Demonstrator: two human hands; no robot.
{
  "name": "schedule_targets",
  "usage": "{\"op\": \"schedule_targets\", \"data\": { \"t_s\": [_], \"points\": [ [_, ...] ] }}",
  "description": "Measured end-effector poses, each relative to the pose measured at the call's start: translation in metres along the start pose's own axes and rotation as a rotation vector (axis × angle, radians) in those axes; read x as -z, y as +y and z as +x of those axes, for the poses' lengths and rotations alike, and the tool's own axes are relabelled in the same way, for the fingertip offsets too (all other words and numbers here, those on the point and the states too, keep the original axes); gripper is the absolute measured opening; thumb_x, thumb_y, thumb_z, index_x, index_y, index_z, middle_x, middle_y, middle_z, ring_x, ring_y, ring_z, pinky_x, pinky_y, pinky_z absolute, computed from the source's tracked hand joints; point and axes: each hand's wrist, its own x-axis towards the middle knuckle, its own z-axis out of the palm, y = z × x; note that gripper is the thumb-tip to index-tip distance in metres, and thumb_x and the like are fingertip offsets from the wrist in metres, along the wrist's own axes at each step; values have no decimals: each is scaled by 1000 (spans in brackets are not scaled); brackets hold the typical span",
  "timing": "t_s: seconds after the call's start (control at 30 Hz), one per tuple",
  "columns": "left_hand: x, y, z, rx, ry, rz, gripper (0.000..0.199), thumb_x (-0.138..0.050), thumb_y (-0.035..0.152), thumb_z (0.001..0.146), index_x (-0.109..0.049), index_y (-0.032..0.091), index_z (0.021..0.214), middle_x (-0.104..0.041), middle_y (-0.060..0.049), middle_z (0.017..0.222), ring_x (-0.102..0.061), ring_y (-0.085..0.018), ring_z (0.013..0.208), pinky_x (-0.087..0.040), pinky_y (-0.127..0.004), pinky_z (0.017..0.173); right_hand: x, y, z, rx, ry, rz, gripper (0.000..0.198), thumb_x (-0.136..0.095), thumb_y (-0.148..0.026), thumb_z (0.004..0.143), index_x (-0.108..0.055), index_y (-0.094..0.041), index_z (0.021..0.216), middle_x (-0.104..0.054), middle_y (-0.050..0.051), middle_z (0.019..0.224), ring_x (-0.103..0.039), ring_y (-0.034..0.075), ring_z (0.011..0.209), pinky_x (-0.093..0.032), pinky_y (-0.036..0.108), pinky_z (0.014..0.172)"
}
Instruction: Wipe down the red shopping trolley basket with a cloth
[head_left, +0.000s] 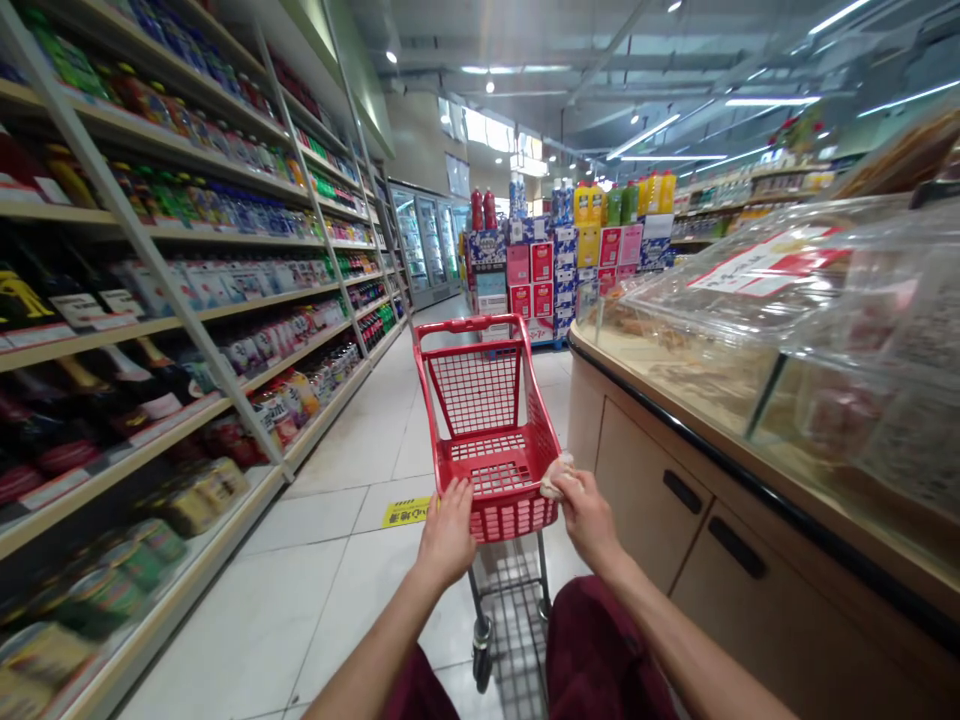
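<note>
A red plastic shopping cart (480, 450) with grid walls stands right in front of me, its handle at the far end. My left hand (448, 532) is at the near left corner of the basket, its fingers curled over the rim. In my right hand (585, 510) is a crumpled whitish cloth (557, 478), pressed against the near right corner of the rim. The fingers are closed round it and partly hide it. Below the basket, the cart's dark caster (482, 652) shows on the floor.
Shelves of drinks (225, 250) run along the left. A wooden counter (645, 470) with clear plastic covers (735, 270) stands close on the right. Stacked drink boxes (541, 265) are ahead, fridges (427, 235) behind them. A yellow sticker (405, 512) marks the tiled floor.
</note>
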Motion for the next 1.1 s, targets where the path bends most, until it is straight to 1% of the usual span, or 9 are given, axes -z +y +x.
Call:
{"op": "schedule_targets", "data": {
  "t_s": [0.1, 0.2, 0.37, 0.47, 0.57, 0.63, 0.77, 0.97, 1.1],
  "points": [
    [-3, -1, -2, -28, 26, 12, 67, -38, 14, 64, -28, 9, 130, -27, -7, 140, -18, -20, 130, -13, -41, 107, -15, -22, -5, 98, -104, 41, 28, -41, -12, 79, -60, -23, 96, -54, 7, 100, -57, 15, 83, -48, 24, 67],
    [-6, 0, -7, -31, 52, 22, 68, -38, 13, 64, -27, 10, 131, -25, -6, 141, -16, -19, 131, -12, -40, 108, -13, -25, -3, 198, -128, 47, 29, -41, -13, 80, -61, -25, 97, -54, 6, 102, -56, 14, 84, -47, 24, 70],
    [-12, 8, -17, -17, 72, 1, 67, -36, 12, 66, -26, 10, 131, -25, -7, 141, -15, -19, 131, -10, -41, 108, 0, -8, 13, -41, 6, -138, 28, -45, -13, 77, -61, -24, 97, -52, 6, 102, -55, 16, 81, -47, 25, 63],
    [-16, 15, -22, -16, 100, -11, 65, -35, 15, 67, -26, 9, 131, -25, -7, 141, -15, -21, 131, -10, -42, 108, -13, -31, 5, 46, -26, -109, 29, -45, -10, 76, -62, -24, 95, -51, 7, 105, -52, 19, 96, -47, 26, 72],
    [-17, 14, -28, -28, 109, 5, 64, -35, 14, 67, -28, 10, 131, -25, -7, 141, -16, -21, 131, -11, -43, 107, -21, -51, -3, 146, -116, -53, 31, -45, -9, 77, -61, -25, 97, -54, 7, 100, -54, 17, 90, -47, 26, 71],
    [-15, 10, -32, -31, 107, 19, 64, -35, 13, 67, -28, 11, 131, -26, -7, 140, -16, -20, 130, -12, -42, 108, -14, -46, -2, 130, -132, -59, 32, -44, -9, 76, -61, -26, 97, -55, 6, 97, -56, 16, 83, -48, 25, 67],
    [-10, 5, -37, 0, 90, 16, 65, -36, 13, 66, -28, 10, 131, -26, -7, 140, -16, -20, 131, -12, -41, 108, 4, -25, -1, -23, -44, -122, 32, -43, -10, 75, -59, -24, 99, -54, 6, 97, -57, 15, 73, -48, 25, 58],
    [2, 7, -38, 21, 57, -86, 63, -36, 14, 64, -35, 11, 127, -33, -7, 137, -23, -19, 128, -11, -42, 108, -21, -80, -25, 148, -195, 102, 39, -41, -4, 73, -59, -27, 100, -52, 8, 108, -58, 16, 87, -49, 25, 68],
    [7, 17, -38, -21, 175, -158, 67, -36, 10, 65, -27, 13, 131, -30, -7, 139, -24, -17, 128, -11, -45, 107, -24, -83, -20, 41, -185, 258, 42, -41, -5, 70, -56, -25, 104, -56, 6, 99, -59, 16, 85, -49, 27, 71]
  ]
}}
